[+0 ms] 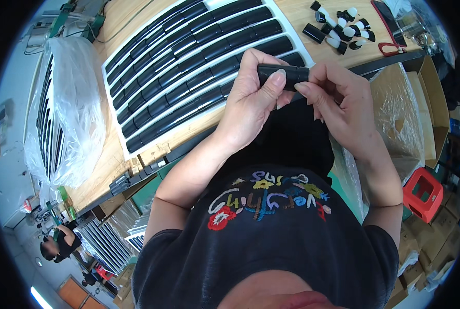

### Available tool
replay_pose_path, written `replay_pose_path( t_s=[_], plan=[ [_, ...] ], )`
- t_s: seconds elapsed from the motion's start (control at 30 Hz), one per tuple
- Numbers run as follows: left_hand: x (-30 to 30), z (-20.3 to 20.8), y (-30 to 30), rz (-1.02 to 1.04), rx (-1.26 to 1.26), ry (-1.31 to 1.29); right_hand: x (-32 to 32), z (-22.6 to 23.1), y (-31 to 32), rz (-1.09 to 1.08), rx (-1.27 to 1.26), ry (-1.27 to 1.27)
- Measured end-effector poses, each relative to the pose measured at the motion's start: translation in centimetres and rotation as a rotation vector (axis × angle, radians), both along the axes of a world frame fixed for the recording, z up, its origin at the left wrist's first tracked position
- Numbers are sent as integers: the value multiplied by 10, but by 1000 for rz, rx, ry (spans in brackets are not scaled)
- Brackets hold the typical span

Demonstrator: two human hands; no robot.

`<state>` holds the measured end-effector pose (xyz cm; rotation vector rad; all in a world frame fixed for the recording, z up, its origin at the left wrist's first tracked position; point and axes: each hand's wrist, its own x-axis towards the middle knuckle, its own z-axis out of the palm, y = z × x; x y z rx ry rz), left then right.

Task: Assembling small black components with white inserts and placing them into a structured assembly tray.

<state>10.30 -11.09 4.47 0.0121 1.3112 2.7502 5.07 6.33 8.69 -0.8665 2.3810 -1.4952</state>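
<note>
Black cylindrical tube (297,75): off the white tray's (287,30) near-right corner, between both hands | long axis left–right | left hand (253,98): thumb and fingers pinching its left part | right hand (348,100): fingertips pinching its right end

Bright indoor light; curved fisheye edges
Tube lamp (40,297) glows lower left; glare streaks the plastic bag (80,110); corners black; far background soft
</note>
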Motion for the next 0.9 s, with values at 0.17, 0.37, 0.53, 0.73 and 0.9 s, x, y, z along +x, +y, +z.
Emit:
replay_pose_path(
  t_s=[0.17,0.37,0.53,0.73,0.9],
  plan=[
    [2,-1,-9,-23,-80,57,-3,8,-12,91,-50,-160],
    [-10,-8,-36,22,-139,-66,-42,-14,-39,258,9,-216],
    [-44,-23,-64,436,-477,-168,-148,-59,-103,186,-16,137],
    [-31,-31,-88,314,-707,-74,-253,-106,-175,89,388,180],
    [-48,-30,-86,211,-937,92,-248,-102,-167,44,405,317]
  ],
)
